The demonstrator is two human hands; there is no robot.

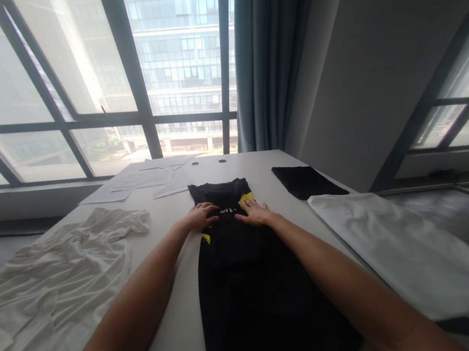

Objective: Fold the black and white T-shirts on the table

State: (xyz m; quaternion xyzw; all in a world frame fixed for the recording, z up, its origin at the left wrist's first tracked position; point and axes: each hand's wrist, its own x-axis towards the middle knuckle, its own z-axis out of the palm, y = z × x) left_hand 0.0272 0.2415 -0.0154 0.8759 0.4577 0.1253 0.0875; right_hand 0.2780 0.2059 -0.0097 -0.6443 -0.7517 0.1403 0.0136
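A black garment with yellow patches and pale lettering lies lengthwise on the white table, its far end narrow. My left hand rests on its left edge near the far end, fingers spread and pointing inward. On the opposite side, my right hand lies on the cloth beside a yellow patch, fingers also apart. Both palms face down and neither hand grips anything. The lettering shows between my fingertips. Part of the garment's right side is hidden under my right forearm.
Crumpled white cloth covers the table's left side. Paper sheets lie at the back left. A folded black cloth is at the back right, with white fabric nearer on the right edge. Windows and a curtain stand behind.
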